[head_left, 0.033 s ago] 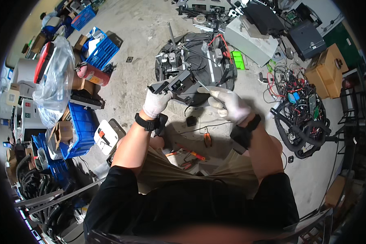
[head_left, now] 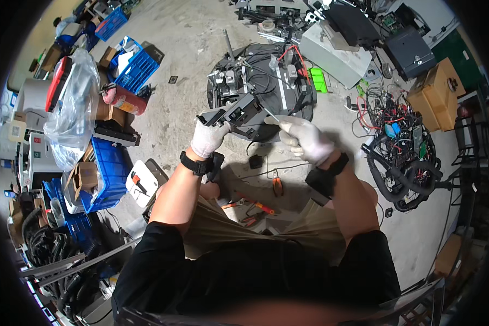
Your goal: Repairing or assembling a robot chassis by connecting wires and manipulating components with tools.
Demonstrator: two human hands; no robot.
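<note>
My left hand (head_left: pixel 209 139), in a white glove, is closed around the near end of a dark, boxy metal bracket assembly (head_left: pixel 239 113). The assembly is held tilted, its far end up and to the right. In my gloved right hand (head_left: pixel 305 139) is a screwdriver (head_left: pixel 271 114); its thin shaft points up and left at the bracket's right end, while its handle is hidden in the fist. Whether the tip touches the bracket I cannot tell. Just beyond both hands lies a round black machine base (head_left: pixel 296 106) with motors and cables on it.
Orange-handled pliers (head_left: pixel 277 187) and a red-and-yellow tool (head_left: pixel 264 208) lie on the floor between my legs. A cable heap (head_left: pixel 399 141) spreads at right. Blue crates (head_left: pixel 104 174) and a red fire extinguisher (head_left: pixel 126 100) stand at left. A grey metal case (head_left: pixel 334 54) sits far right.
My right hand has shifted very slightly. The left hand and the bracket assembly look the same.
</note>
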